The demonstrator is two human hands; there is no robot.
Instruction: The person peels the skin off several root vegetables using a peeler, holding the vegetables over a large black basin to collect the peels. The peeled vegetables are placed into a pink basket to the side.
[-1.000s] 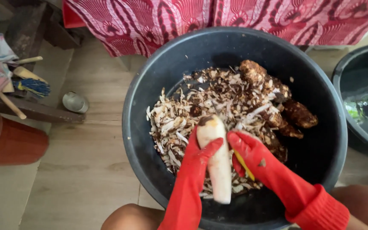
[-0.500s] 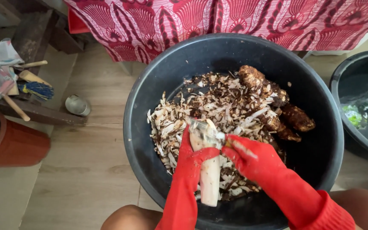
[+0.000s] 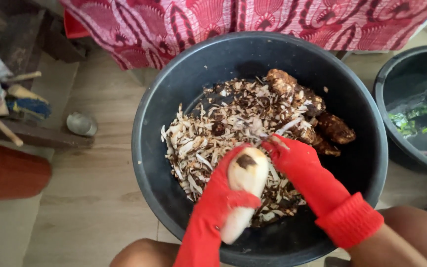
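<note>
Two bright red rubber gloves, smooth and slightly glossy. Left hand (image 3: 223, 195) covered from fingertips well up the forearm, the sleeve running out of view at the bottom edge. Right hand (image 3: 300, 165) gloved likewise, ending in a thick rolled or ribbed cuff, hard to tell which. Bare forearm beyond it; bare knees below.
</note>
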